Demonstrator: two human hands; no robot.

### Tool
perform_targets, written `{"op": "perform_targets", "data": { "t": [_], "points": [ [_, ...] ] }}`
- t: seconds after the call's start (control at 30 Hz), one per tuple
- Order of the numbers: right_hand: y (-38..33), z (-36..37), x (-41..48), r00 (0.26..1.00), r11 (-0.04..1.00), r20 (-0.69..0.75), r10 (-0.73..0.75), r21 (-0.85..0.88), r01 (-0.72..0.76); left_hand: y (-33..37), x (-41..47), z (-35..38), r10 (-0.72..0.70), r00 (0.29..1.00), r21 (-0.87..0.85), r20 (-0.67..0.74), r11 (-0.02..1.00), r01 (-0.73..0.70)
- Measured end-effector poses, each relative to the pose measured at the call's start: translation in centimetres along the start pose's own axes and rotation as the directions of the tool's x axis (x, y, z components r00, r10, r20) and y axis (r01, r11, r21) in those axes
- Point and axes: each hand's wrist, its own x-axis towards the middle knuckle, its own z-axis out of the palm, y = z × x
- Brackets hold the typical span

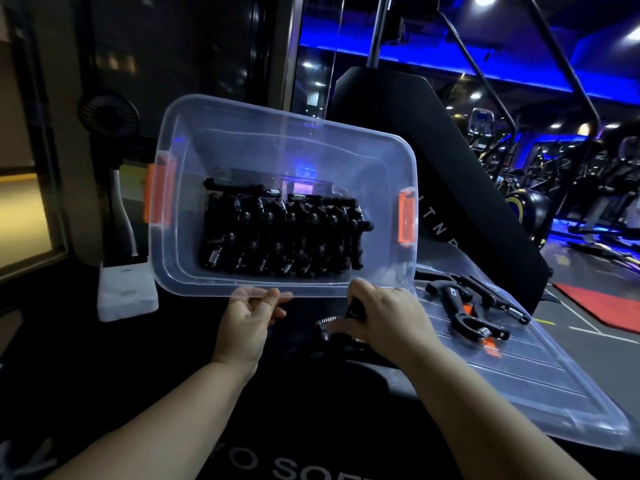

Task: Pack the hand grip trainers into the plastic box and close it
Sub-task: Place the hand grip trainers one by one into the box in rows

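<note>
A clear plastic box (173,271) with orange latches is tipped up toward me, its open mouth facing me. Several black hand grip trainers (280,233) with steel springs lie packed in rows inside it. My left hand (247,320) pinches the box's near rim. My right hand (388,313) is closed over one black trainer (346,318) lying on the dark surface just in front of the box. Further trainers (474,306) rest on the clear lid (519,375), which lies flat to the right.
A white block (126,294) with a white cable stands left of the box. A black padded gym machine (450,161) rises behind the box. Gym equipment and a red mat (602,306) lie on the floor at right.
</note>
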Motion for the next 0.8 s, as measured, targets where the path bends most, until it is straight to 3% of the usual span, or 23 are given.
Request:
{"op": "perform_targets", "data": {
  "t": [0.13,0.33,0.47,0.6,0.8],
  "points": [
    [0.7,-0.4,0.7,0.959,0.997,0.284,0.027,0.057,-0.045,0.1,0.0,-0.1,-0.008,1.0,-0.003,0.011,1.0,0.009],
    [1.0,-1.5,1.5,0.906,0.995,0.422,-0.015,0.094,-0.027,0.0,-0.1,-0.1,-0.009,1.0,-0.019,0.007,1.0,0.009],
    [1.4,-2.4,1.9,0.916,0.974,0.401,-0.021,0.213,-0.071,0.0,-0.1,-0.1,-0.01,1.0,-0.023,0.011,1.0,0.01],
    [1.8,-3.8,3.5,0.967,0.923,0.255,0.011,0.368,-0.108,0.1,0.0,0.0,-0.007,1.0,-0.026,0.009,1.0,0.007],
    [2.0,-5.1,7.3,0.996,0.911,0.075,0.042,0.406,-0.069,0.6,-0.3,0.0,-0.017,1.0,-0.08,0.018,0.997,0.018]
  ]
}}
